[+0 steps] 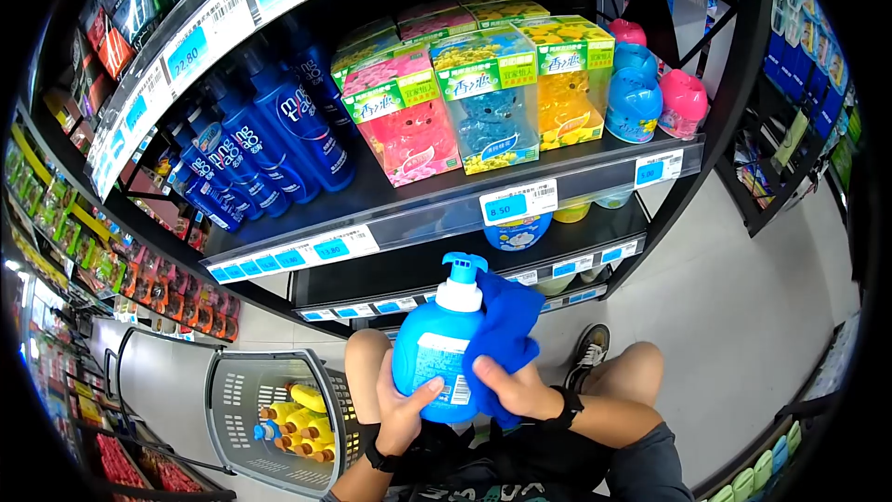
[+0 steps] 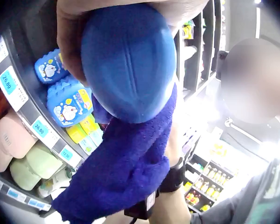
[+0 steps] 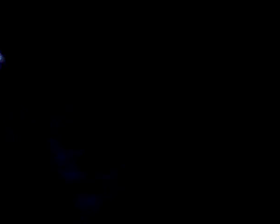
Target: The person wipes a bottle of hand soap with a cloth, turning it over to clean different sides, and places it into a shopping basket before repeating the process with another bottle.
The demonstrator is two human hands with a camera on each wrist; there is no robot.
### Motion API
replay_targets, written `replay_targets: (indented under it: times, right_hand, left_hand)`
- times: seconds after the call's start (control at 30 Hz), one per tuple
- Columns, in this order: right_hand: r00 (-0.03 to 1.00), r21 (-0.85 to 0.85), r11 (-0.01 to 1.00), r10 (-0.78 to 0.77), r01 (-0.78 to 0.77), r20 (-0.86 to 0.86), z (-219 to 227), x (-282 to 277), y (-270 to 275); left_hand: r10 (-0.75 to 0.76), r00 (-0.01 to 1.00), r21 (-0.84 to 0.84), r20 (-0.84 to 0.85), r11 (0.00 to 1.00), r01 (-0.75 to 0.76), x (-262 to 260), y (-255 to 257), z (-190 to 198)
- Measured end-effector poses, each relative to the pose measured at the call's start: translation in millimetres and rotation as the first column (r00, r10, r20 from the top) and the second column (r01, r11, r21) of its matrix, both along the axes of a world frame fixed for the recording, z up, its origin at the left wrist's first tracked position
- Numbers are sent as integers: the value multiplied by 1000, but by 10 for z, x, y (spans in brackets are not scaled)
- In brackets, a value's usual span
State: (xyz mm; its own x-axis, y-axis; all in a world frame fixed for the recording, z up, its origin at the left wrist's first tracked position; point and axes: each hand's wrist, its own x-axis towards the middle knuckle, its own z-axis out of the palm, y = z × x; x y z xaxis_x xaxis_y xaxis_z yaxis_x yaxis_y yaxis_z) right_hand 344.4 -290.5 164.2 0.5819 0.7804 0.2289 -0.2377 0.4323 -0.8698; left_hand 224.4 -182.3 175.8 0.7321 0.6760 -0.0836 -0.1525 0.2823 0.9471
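Observation:
My left hand (image 1: 402, 406) grips a blue pump bottle (image 1: 429, 339) by its lower side, thumb across the back label. The bottle has a white collar and a blue pump head, and stands tilted slightly over my lap. A dark blue cloth (image 1: 506, 316) lies along its right side. With my right hand (image 1: 517, 389) I hold this cloth against the bottle, thumb showing and the other fingers hidden. The left wrist view shows the bottle's rounded base (image 2: 128, 63) and the cloth hanging below it. The right wrist view is almost black.
In front stands a shelf (image 1: 390, 214) with blue bottles (image 1: 288, 121), boxed bear-shaped items (image 1: 483, 98) and round pink and blue containers (image 1: 635, 104). A grey basket (image 1: 223, 409) with several yellow bottles (image 1: 302, 423) sits on the floor at left. Another person (image 2: 256, 79) appears in the left wrist view.

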Motion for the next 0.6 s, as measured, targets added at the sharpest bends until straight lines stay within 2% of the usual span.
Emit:
replay_targets:
  times: [0.07,0.1,0.17,0.23,0.3,0.33,0.4,0.47,0.5,0.53,0.6]
  right_hand:
    - [989,2,997,-79,79,128,-18,-68,25]
    - [977,15,998,-69,68,200,-58,-59,35]
    - [981,12,998,-68,67,184,-79,-67,36]
    - [984,9,998,-63,63,169,-95,-94,44]
    - [977,7,992,-128,129,169,-119,-138,49]
    - [978,6,992,-128,129,167,-123,-146,42]
    - [988,-28,999,-24,29,152,-123,-152,16]
    - [994,-45,999,33,-28,105,-115,-109,30]
    - [994,-60,994,90,-86,62,-110,-79,44]
    - [994,-60,994,92,-88,63,-127,-49,64]
    - [968,-41,973,222,-228,-113,-190,10,104]
  left_hand:
    - [67,998,98,4,993,-67,29,-28,45]
    - [65,998,100,3,993,-65,60,-50,121]
    - [102,993,275,59,955,-114,115,-99,281]
    - [121,990,303,67,943,-136,125,-105,274]
    - [142,987,330,75,930,-159,117,-99,251]
    - [168,985,301,30,939,-169,105,-87,224]
    - [192,981,271,-19,946,-179,101,-63,196]
    - [244,969,357,38,903,-241,97,-24,182]
    - [245,969,518,39,824,-229,29,103,0]
    - [247,968,518,40,824,-231,23,116,6]
    - [252,967,548,46,803,-235,20,122,24]
